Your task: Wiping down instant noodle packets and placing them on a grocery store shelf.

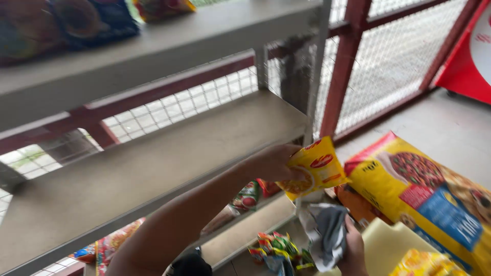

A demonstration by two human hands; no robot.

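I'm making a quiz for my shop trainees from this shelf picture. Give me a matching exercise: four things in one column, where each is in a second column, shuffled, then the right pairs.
Things:
1. small yellow packet
2. crumpled grey cloth
3. large yellow bag
4. middle grey shelf

Places:
A. leaning at the right, beside the shelving
B. held in the left hand, at the shelf's front edge
C. bare board in front of the wire mesh
D. gripped in the right hand, low in the picture

Pairs: 1-B, 2-D, 3-A, 4-C
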